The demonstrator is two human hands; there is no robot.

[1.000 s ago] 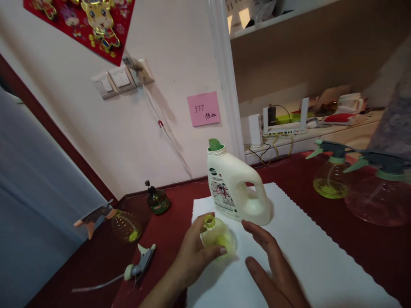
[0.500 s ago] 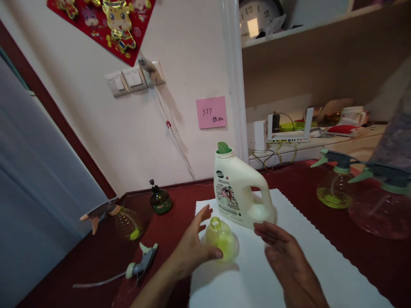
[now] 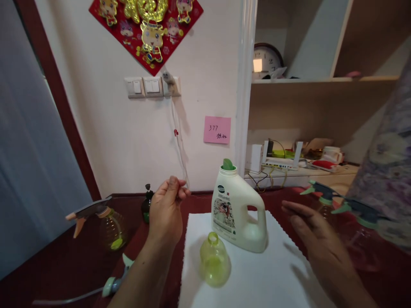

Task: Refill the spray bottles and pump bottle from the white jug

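Note:
A small open-necked yellow-green bottle (image 3: 214, 265) stands on a white cloth (image 3: 257, 278), with nothing touching it. Behind it stands a cream detergent jug (image 3: 236, 211) with a green spout and a handle. My left hand (image 3: 166, 211) is raised above the table left of the jug, back toward me, fingers curled loosely with the tips pinched together; nothing shows in them. My right hand (image 3: 316, 239) hovers to the right of the jug, fingers stretched out flat, holding nothing.
A loose spray head with its tube (image 3: 112, 286) lies at the front left. An amber spray bottle (image 3: 104, 224) stands at left, a dark pump bottle (image 3: 147, 205) behind my left hand. Two spray bottles (image 3: 324, 201) stand at right. A shelf with a router (image 3: 281, 160) runs behind.
My left hand let go of the yellow-green bottle and rose to the left. My right hand moved away to the right. The view tilted upward, showing more wall and shelf.

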